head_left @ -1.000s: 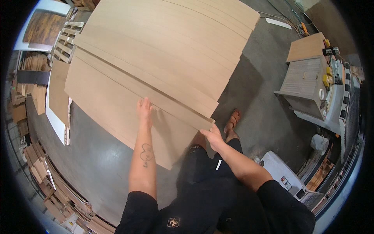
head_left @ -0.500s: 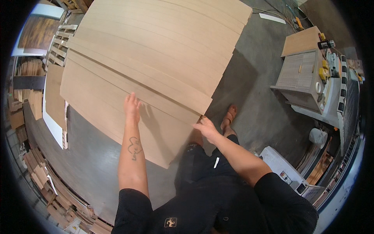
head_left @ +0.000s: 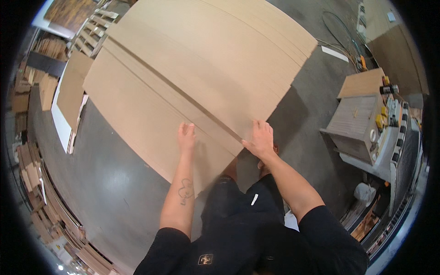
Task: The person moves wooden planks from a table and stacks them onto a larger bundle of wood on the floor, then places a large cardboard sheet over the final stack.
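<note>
A broad stack of large tan boards [head_left: 197,59] lies in front of me, its sheets overlapping in long steps. A raised edge runs diagonally across it, down to a corner by my right hand. My right hand [head_left: 260,139] lies at the stack's right edge, thumb apart and fingers stretched over the upper board; any grip on the edge is not visible. My left hand [head_left: 186,136] is over the lower boards near the front, fingers slightly bent and nothing seen in them; whether it touches the surface I cannot tell.
A grey cabinet [head_left: 350,119] stands at the right beside a bench with yellow tools and a tape roll [head_left: 372,135]. Wooden pallets [head_left: 95,30] and leaning panels [head_left: 75,87] are at the left. Timber offcuts [head_left: 34,169] line the left rim. A white strip [head_left: 335,53] lies on the floor.
The view has turned, and the stack sits farther right in it. My right hand has moved up along the board edge; my left fingers are more bent. Fewer stepped edges show across the stack's middle.
</note>
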A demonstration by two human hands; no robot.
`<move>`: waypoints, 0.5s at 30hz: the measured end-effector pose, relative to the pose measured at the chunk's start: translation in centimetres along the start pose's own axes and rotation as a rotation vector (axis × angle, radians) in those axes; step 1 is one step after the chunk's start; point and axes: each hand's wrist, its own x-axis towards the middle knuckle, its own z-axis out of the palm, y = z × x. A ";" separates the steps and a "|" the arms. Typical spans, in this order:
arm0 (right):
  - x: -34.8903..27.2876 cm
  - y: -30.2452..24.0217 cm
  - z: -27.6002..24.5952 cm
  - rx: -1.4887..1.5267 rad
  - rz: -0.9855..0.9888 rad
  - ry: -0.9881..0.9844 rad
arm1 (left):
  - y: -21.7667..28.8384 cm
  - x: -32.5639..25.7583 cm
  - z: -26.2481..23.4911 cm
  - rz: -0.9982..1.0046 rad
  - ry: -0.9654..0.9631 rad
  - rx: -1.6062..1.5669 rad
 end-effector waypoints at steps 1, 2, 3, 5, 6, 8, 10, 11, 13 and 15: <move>-0.5 -0.3 -0.1 -0.008 -0.019 0.011 | -0.1 0.0 0.0 0.019 0.017 -0.017; -0.9 -0.7 -0.4 -0.014 -0.042 0.025 | 0.1 0.2 0.2 0.037 0.016 -0.024; -1.8 -1.6 -1.1 0.009 -0.093 0.041 | 0.3 0.3 0.2 0.051 0.020 -0.028; -4.7 -2.4 -1.9 0.051 -0.100 -0.003 | 1.0 0.6 0.8 -0.008 0.002 -0.138; -6.4 -2.6 -1.9 0.051 -0.129 0.015 | 1.5 0.6 1.3 -0.083 -0.019 -0.242; -9.8 -2.9 -2.7 0.075 -0.179 0.037 | 2.0 0.5 1.7 -0.128 -0.053 -0.429; -13.7 -1.5 -1.7 0.068 -0.155 0.078 | 1.2 -1.1 2.4 -0.079 -0.076 -0.598; -15.2 -1.0 -1.7 0.058 -0.145 0.047 | 0.7 -1.8 2.3 -0.158 -0.053 -0.573; -17.8 0.0 -1.9 0.059 -0.107 -0.051 | -2.0 -4.0 1.7 -0.159 0.042 -0.459; -19.4 1.0 -2.0 0.043 -0.037 -0.173 | -4.5 -5.8 1.6 -0.147 0.082 -0.392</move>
